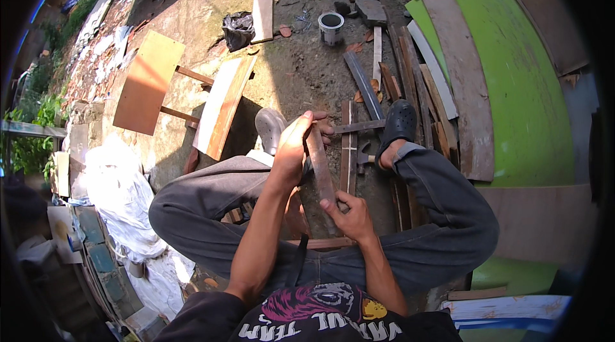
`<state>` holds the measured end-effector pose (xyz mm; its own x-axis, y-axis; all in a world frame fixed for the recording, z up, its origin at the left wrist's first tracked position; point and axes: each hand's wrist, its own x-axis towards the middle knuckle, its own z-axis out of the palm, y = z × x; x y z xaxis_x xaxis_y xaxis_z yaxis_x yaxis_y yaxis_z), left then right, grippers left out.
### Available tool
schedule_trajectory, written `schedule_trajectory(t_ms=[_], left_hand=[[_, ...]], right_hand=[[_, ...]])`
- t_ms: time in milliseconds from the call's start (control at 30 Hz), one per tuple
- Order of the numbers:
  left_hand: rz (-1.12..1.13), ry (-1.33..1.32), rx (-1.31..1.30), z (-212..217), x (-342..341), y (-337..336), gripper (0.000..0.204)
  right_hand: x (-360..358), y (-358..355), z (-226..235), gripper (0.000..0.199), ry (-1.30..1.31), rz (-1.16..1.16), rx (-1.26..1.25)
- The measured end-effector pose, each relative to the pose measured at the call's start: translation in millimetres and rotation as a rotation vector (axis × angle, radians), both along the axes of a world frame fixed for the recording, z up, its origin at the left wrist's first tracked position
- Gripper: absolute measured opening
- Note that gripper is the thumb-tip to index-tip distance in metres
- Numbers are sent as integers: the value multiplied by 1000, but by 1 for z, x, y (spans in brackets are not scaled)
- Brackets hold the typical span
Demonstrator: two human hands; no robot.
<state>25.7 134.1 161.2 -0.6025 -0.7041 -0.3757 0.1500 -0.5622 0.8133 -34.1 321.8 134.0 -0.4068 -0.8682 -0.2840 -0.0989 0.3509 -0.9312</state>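
A flat, narrow wooden strip [320, 162] slants between my two hands above my lap. My left hand [296, 143] is closed around its far end, with the fingertips showing past the strip. Lower down, my right hand [352, 217] grips the near end, thumb on the strip's face. Just right of the strip, a longer dark wooden batten [348, 166] lies on the ground with a pale line across it. A thin flat bar [360, 126] crosses its far part. Beside the batten is what looks like a hammer [365, 158], partly hidden near my foot.
My legs and clogs [398, 125] frame the work spot. Wooden offcuts [416, 86] and green boards [512, 86] line the right side. Ahead stand an open can [331, 28] and a black plastic bag [238, 29]. A wooden frame with panels [221, 108] rests at the left, near white sheeting [115, 182].
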Motion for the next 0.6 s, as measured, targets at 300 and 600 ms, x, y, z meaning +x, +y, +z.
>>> schedule_trajectory(t_ms=[300,600], left_hand=[[52,-426,-769,-36,32,-25,19],[362,-328,-398,-36,40,-19,26]], right_hand=[[0,-1,-4,41,36,40,78],[8,-7,5,41,61,-7,50]])
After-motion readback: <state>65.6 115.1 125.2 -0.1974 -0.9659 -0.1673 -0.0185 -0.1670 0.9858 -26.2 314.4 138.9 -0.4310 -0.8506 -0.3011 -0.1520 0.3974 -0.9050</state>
